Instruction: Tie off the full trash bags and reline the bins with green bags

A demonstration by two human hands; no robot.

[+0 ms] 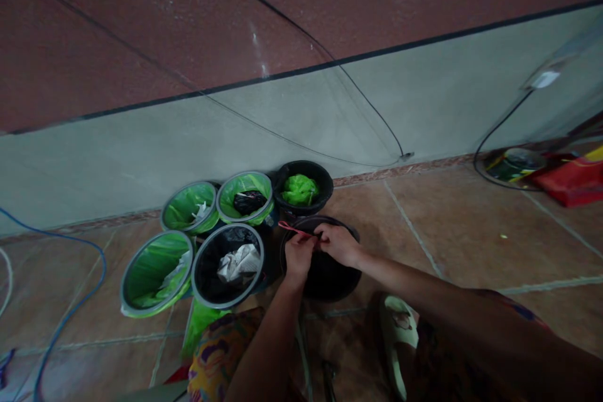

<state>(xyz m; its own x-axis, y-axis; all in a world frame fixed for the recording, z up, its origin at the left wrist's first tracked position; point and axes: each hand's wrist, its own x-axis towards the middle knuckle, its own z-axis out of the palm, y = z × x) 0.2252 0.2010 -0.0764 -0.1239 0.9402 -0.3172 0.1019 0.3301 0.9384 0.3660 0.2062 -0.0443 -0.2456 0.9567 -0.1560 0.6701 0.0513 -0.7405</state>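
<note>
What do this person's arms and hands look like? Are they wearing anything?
The left hand and right hand are ungloved. Both forearms are bare, with no watch or bracelet visible. Dark patterned cloth, perhaps a short sleeve, shows farther up the right arm.

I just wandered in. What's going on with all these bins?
Someone's bare left hand and right hand are close together at a thin red strip, over a round dark bin on the brown tiled floor. The grip is too small to make out. To the person's left stand four round grey-rimmed, plastic-lined bins, some holding crumpled white paper. Beyond the dark bin, a round black bin holds a bunched bright green plastic bag.
</note>
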